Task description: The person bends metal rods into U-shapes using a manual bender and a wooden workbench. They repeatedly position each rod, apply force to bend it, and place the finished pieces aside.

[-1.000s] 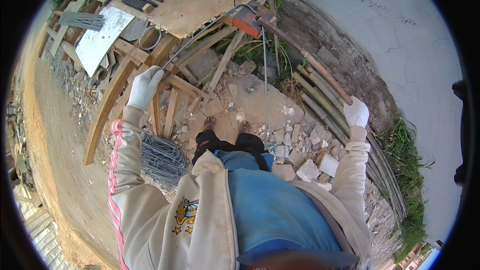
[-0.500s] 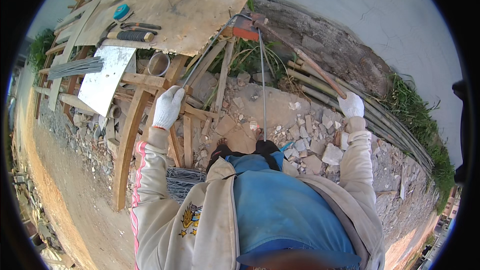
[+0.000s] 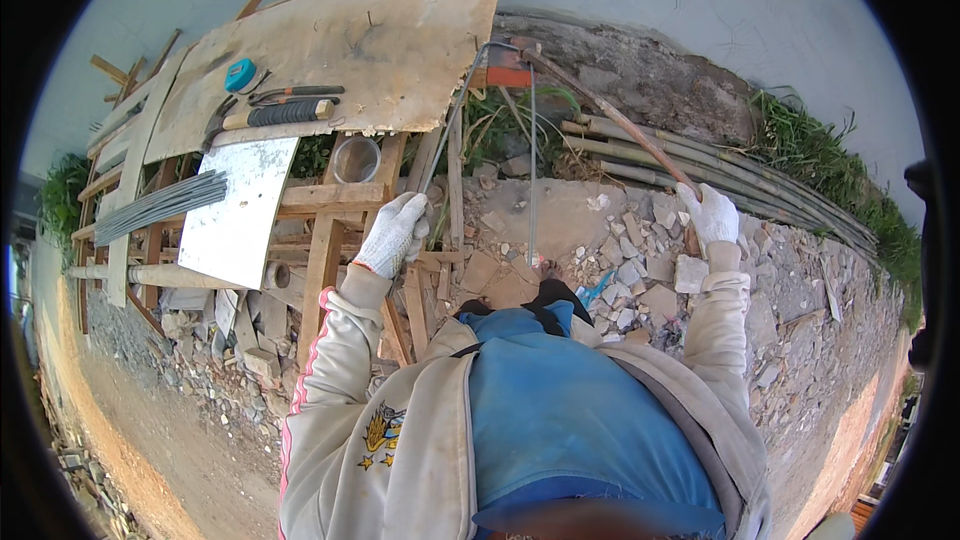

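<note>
While clamping the white-gloved left grip [image 3: 395, 233] around one leg of a bent metal rod [image 3: 533, 160], holds the right grip [image 3: 712, 213], likewise gloved, wrapped around the near end of a rusty bar [image 3: 615, 115]. Has the rod slanting up from the left grip to an orange block [image 3: 508, 76] by the right corner of the plywood desk [image 3: 420, 30], bent across there, then dropping toward the ground [image 3: 570, 210]. Has the bar reaching out to the same block. Carries on the desk a teal tape measure [image 3: 240, 75], a pair of pliers [image 3: 300, 92] and a tool [image 3: 285, 114] with a black-wrapped handle. Shows, farther left, a bundle of grey rods [image 3: 165, 205] lying partly over a white sheet [image 3: 242, 225] and, nearer the left grip, a clear round container [image 3: 357, 158] by a timber beam [image 3: 335, 198]. Includes bamboo poles [image 3: 780, 202] beyond the right grip and broken rubble [image 3: 655, 305].
</note>
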`<action>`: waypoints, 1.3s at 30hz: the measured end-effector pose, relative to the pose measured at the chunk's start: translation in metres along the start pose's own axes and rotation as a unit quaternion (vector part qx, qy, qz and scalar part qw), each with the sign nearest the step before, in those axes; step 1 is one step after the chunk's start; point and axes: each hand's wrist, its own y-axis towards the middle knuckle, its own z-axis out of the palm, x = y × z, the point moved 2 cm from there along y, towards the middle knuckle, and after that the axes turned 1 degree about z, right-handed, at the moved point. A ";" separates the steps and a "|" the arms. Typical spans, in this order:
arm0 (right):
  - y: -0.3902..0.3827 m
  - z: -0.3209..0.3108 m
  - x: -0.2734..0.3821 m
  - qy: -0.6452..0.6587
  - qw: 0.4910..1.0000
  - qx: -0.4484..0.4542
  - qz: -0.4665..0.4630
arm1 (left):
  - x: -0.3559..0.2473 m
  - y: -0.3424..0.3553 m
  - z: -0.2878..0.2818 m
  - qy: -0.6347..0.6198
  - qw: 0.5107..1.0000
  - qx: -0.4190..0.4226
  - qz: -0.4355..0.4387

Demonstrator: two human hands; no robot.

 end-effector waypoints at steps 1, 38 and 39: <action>-0.011 0.001 0.004 0.002 1.000 0.002 0.012 | 0.001 0.001 -0.002 -0.010 1.000 0.004 -0.007; -0.113 0.009 0.087 0.001 0.988 -0.064 0.140 | 0.030 0.043 0.013 -0.450 0.785 0.422 -0.053; -0.114 0.008 0.087 0.005 0.988 -0.061 0.143 | 0.031 0.042 0.013 -0.440 0.794 0.418 -0.042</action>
